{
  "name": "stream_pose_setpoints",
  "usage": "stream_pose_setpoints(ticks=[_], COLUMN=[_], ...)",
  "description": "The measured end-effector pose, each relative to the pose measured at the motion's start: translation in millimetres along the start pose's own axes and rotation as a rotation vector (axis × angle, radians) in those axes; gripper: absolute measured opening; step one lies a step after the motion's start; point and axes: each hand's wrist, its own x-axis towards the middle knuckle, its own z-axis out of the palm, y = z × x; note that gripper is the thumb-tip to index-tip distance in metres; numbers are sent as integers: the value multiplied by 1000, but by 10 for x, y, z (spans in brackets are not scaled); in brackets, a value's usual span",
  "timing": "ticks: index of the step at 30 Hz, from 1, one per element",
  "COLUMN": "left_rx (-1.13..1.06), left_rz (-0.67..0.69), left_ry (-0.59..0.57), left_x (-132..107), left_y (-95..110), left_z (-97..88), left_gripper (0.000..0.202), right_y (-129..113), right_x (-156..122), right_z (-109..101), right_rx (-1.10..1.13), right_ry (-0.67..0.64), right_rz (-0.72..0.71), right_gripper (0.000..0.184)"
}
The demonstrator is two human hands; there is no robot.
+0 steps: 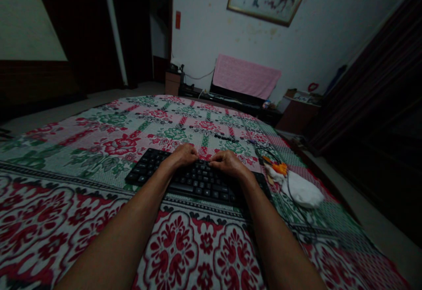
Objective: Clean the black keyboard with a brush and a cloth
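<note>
The black keyboard (pixel 204 180) lies flat; my left hand (pixel 183 154) and right hand (pixel 228 162) curl at its far edge, whether gripping I can't tell.

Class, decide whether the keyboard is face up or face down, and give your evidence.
Face up: the keyboard shows its rows of keys, with the left hand and right hand at its far edge.

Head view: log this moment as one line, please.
keyboard: on patterned cloth | left hand: at keyboard's far edge | right hand: at same edge | grip: unclear, both | right of keyboard: white item
</note>
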Motion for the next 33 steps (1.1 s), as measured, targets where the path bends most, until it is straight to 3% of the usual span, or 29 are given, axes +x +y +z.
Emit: stream_pose_setpoints(ticks=[11,19,23,28,33], left_rx=[18,14,9,8,55], left_rz=[21,-1,-13,-24,17], left_ry=[5,4,2,-9,-11], left_x=[-1,-3,-4,-13,-25], left_y=[5,2,9,29,29], left_z=[-3,-7,-5,-8,-20], left_gripper=[28,28,28,27,27], right_y=[-101,-56,-31,-39,-37], right_x=[-48,23,62,110,103], right_z=[-68,19,53,54,33], right_rx=[-97,-6,139,150,161], right_ry=[-31,29,-13,-14,-65], right_rz=[-72,116,211,292,218], right_gripper=[23,23,19,13,16])
